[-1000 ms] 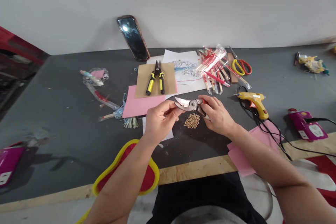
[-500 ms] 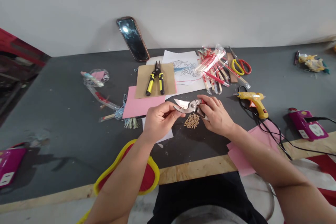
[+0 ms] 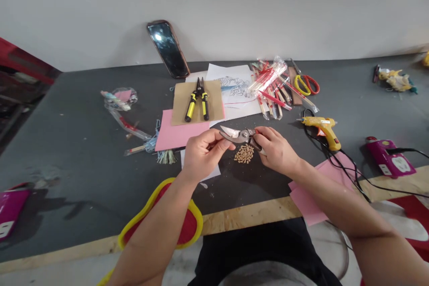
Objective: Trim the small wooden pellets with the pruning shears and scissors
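My right hand (image 3: 276, 148) is wrapped round the handles of metal pruning shears (image 3: 244, 135), whose blades point left and stand apart. My left hand (image 3: 206, 154) is closed in a pinch at the blade tips; what sits between its fingers is too small to make out. Just below the shears, a small pile of short tan pieces (image 3: 244, 154) lies on the dark table (image 3: 234, 190). Beyond my left hand are pink paper (image 3: 179, 132) and brown card (image 3: 179, 105), with yellow-and-black pliers (image 3: 197, 102) on the card.
A phone (image 3: 168, 49) leans on the wall. Wrapped chopsticks (image 3: 273, 85) and scissors (image 3: 306, 85) lie at the back. On the right are a yellow glue gun (image 3: 323, 129), its cable and a purple power socket (image 3: 390, 158). A red-and-yellow cushioned shape (image 3: 189, 228) is at the front edge.
The fingers of my right hand have closed further round the shears' handles. Both hands remain in nearly the same place, and the view has shifted slightly.
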Motion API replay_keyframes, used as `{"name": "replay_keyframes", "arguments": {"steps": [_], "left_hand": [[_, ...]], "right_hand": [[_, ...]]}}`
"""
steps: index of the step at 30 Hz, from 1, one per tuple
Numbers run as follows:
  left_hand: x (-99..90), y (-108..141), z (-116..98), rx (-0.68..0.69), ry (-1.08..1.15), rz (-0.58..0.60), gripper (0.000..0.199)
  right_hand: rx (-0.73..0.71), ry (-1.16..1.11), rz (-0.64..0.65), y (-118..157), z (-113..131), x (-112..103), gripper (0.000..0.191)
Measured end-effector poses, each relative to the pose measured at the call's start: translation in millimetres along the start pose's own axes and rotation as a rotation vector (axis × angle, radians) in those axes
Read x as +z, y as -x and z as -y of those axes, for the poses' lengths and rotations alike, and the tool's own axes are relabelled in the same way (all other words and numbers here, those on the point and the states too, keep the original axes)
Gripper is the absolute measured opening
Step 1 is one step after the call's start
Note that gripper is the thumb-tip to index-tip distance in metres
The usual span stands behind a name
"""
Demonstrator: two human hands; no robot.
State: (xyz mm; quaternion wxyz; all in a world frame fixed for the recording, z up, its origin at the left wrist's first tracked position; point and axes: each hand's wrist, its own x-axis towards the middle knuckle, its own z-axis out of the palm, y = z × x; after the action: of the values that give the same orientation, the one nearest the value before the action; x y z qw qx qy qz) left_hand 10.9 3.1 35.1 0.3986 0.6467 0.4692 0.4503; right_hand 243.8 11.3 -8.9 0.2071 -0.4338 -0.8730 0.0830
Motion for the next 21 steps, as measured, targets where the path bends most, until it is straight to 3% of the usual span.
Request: {"name": "replay_keyframes", "arguments": {"steps": [11,21], "left_hand": [[3.4,-1.0,8.8,0.031,0.066,0.023,0.018],[2.3,-0.6,1.3,0.089,-0.091,-0.007,0.017]], "right_hand": [[-0.005,0.026,-0.026,-0.9,-1.6,-1.1,0.031],[-0.006,0.081,-0.031,-1.4,-0.9,-3.4,0.036]]}}
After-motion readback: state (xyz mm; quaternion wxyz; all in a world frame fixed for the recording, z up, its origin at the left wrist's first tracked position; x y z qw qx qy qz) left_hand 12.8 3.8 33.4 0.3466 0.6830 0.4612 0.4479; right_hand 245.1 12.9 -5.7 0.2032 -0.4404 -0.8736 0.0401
